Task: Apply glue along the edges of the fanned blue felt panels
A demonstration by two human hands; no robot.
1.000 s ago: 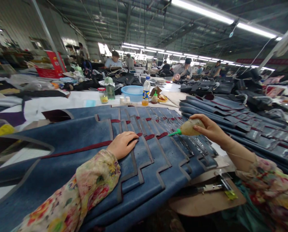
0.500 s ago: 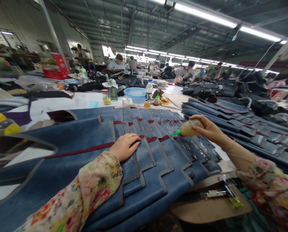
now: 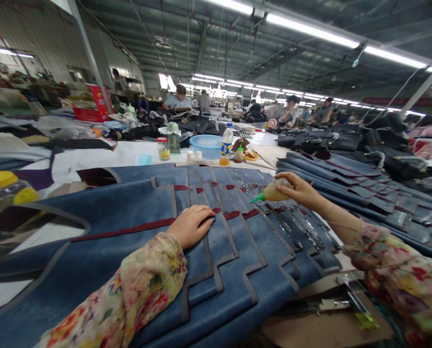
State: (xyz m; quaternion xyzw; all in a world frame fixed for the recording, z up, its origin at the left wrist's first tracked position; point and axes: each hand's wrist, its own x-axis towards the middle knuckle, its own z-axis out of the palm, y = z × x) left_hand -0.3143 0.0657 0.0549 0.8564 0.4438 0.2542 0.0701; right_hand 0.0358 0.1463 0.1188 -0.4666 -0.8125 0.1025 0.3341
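Several blue leather pieces (image 3: 128, 205) with grey edges and burgundy strips lie fanned out over one another in front of me. My left hand (image 3: 191, 226) rests palm down on them, fingers stretched out. In my right hand (image 3: 299, 188) is a squeeze bottle (image 3: 274, 191) with a yellowish body and a green nozzle, tilted so that its tip points down and left. The tip is just over the stepped edges; whether it touches them I cannot tell. Shiny wet streaks (image 3: 286, 227) run along the edges to the right of the nozzle.
More blue pieces (image 3: 368, 188) are stacked on the right. Behind the work stand a blue basin (image 3: 205, 143), a drink bottle (image 3: 226, 145), a jar (image 3: 163, 149) and a second green-tipped bottle (image 3: 239, 153). A hammer (image 3: 355, 302) lies at the lower right. Other people work farther back.
My right hand has moved the squeeze bottle slightly left and away from me over the pieces. The left hand stays in place on the leather. The camera view has shifted a little.
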